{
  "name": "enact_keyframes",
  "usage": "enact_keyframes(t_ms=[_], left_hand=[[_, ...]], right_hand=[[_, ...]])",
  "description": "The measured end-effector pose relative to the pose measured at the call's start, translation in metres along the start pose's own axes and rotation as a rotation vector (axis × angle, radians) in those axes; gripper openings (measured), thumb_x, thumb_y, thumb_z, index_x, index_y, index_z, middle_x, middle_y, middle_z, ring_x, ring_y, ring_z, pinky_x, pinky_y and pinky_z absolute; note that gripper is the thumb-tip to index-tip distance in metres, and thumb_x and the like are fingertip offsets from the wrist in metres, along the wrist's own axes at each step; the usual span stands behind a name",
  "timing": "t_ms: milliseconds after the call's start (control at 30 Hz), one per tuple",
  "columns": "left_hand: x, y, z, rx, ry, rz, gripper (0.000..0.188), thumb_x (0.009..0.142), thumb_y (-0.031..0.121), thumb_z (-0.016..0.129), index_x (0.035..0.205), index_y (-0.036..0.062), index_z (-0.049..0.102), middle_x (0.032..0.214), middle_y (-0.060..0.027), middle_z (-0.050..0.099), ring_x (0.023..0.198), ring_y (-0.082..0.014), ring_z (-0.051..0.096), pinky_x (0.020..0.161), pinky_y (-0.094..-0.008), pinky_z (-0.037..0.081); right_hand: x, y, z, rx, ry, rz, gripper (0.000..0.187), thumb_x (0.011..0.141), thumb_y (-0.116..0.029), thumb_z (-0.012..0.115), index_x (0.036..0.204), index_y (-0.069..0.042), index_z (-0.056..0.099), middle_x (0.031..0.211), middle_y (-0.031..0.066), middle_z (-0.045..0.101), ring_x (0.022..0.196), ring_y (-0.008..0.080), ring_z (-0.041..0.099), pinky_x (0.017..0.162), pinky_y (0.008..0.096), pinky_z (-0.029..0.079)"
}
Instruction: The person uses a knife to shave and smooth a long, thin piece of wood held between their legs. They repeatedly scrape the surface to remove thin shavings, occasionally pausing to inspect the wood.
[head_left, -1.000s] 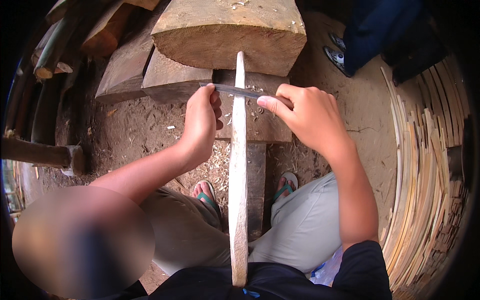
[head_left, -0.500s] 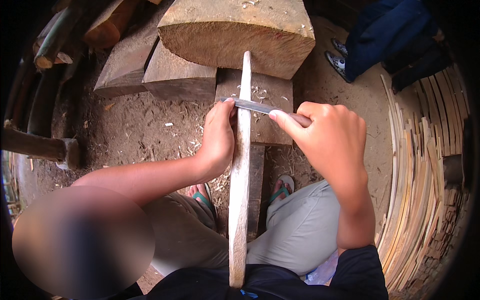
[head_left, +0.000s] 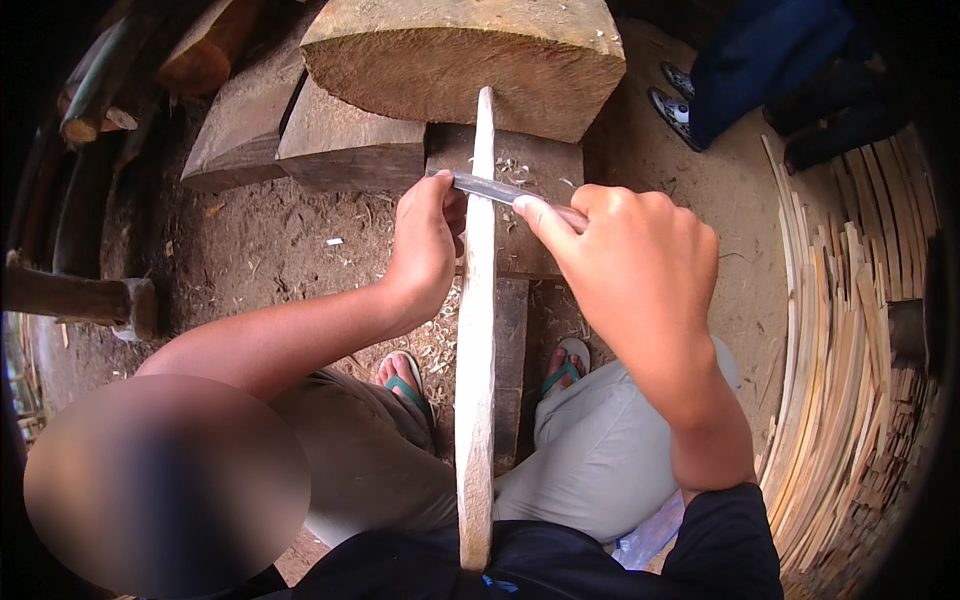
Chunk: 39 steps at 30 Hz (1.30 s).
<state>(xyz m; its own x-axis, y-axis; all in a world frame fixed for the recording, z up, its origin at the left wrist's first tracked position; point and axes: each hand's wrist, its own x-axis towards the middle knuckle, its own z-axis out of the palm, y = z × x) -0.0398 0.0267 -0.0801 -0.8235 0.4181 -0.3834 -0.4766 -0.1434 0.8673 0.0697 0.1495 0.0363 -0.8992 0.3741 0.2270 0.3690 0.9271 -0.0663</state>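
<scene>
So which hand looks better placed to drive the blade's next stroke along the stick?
Probably the right hand: it grips the blade with a finger pressing along its back. The left hand only holds the far end beside the stick.

Single view on record: a head-worn fisheye camera, looking steeply down and slightly forward over the wearer's lap. Range is close; both forearms enter from the lower edge, and the left hand (head_left: 425, 245) and right hand (head_left: 630, 270) sit at mid-frame. A long wooden slat (head_left: 476, 340) runs from the lower edge up the centre to a large wood block (head_left: 460, 60) at the top. Straight edges bow outward toward the dark circular rim. No second view overlaps.
</scene>
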Motion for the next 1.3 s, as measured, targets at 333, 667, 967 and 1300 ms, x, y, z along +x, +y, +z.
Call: enact_keyframes(t_ms=[333, 667, 967, 1300], left_hand=[[-0.008, 0.003, 0.016, -0.1, 0.053, 0.05, 0.024, 0.101, 0.027, 0.044, 0.088, 0.0092, 0.053, 0.078, 0.0004, 0.053, 0.073, -0.0123, 0.049, 0.07, -0.0308, 0.041], [-0.014, -0.003, 0.012, -0.063, 0.05, 0.008, 0.028, 0.101, 0.032, 0.048, 0.101, 0.006, 0.06, 0.101, -0.0059, 0.067, 0.096, -0.0168, 0.061, 0.094, -0.0323, 0.043], [0.006, -0.003, 0.004, -0.063, -0.034, 0.096, 0.024, 0.101, 0.027, 0.049, 0.105, 0.0062, 0.061, 0.104, -0.0051, 0.064, 0.098, -0.0161, 0.058, 0.094, -0.0312, 0.041], [0.005, -0.002, 0.002, -0.062, -0.029, 0.027, 0.025, 0.102, 0.028, 0.048, 0.105, 0.0062, 0.06, 0.104, -0.005, 0.065, 0.098, -0.0154, 0.058, 0.092, -0.0318, 0.043]], right_hand=[[-0.004, -0.002, -0.002, -0.12, 0.026, -0.064, 0.042, 0.087, -0.046, 0.069, 0.065, -0.01, 0.07, 0.057, 0.0102, 0.064, 0.054, 0.0256, 0.069, 0.046, 0.0341, 0.05], [-0.006, 0.004, -0.003, -0.03, -0.016, -0.004, 0.044, 0.087, -0.05, 0.067, 0.069, -0.01, 0.072, 0.059, 0.0142, 0.064, 0.056, 0.0337, 0.066, 0.049, 0.0412, 0.048], [0.003, 0.009, 0.004, -0.007, 0.032, -0.016, 0.045, 0.086, -0.051, 0.068, 0.068, -0.01, 0.072, 0.059, 0.0137, 0.064, 0.055, 0.0329, 0.065, 0.049, 0.0407, 0.048], [-0.001, 0.004, 0.008, -0.079, 0.061, -0.044, 0.043, 0.085, -0.052, 0.069, 0.07, -0.011, 0.073, 0.058, 0.0125, 0.064, 0.054, 0.0321, 0.065, 0.047, 0.0408, 0.048]])
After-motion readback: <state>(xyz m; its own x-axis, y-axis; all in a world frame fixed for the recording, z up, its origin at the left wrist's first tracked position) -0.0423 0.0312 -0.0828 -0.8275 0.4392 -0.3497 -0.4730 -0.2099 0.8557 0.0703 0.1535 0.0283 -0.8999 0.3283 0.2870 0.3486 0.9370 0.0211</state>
